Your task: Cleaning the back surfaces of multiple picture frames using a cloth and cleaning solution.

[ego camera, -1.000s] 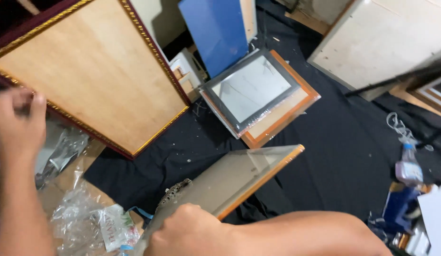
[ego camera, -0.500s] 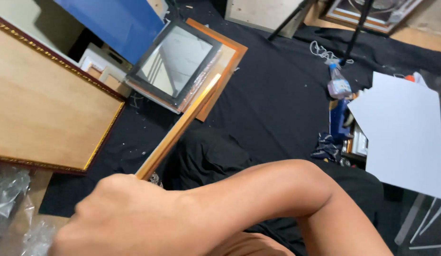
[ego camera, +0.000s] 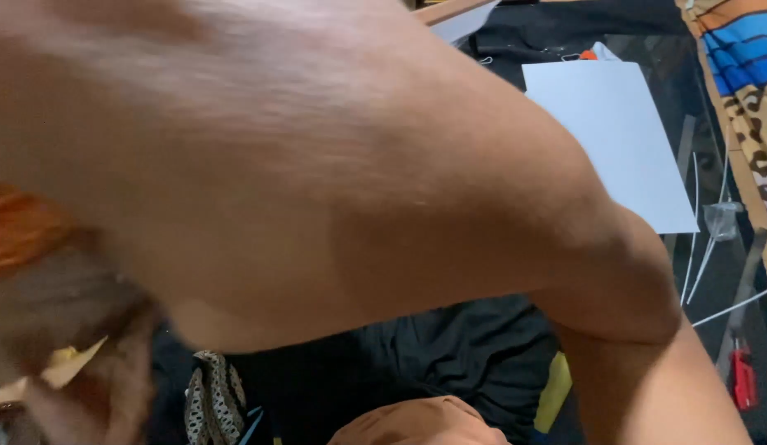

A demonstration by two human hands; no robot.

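A bare forearm (ego camera: 317,165) fills most of the frame, sweeping from the upper left down to a bent elbow at the lower right, so close to the camera that it is blurred. Which arm it is cannot be told for sure from this view alone, and neither hand shows clearly: the blurred mass at the lower left edge may be fingers, but whether they are open or closed around anything cannot be told.

At the lower left of the frame a pale, pointed scrap of paper or card (ego camera: 70,367) sticks out beside that blurred mass, with an orange blur (ego camera: 21,231) just above it at the left edge.

Behind the arm, in the upper right, 1 white sheet (ego camera: 614,140) lies flat on a dark cloth (ego camera: 449,354). Along the right edge runs a strip of patterned fabric (ego camera: 750,91) with blue stripes and leopard spots. Below it, a small clear plastic bit (ego camera: 720,221) sits among thin white cords (ego camera: 696,247), and a red-handled tool (ego camera: 743,377) lies near the lower right. A spotted strap (ego camera: 214,400) and a yellow patch (ego camera: 555,391) show along the bottom.
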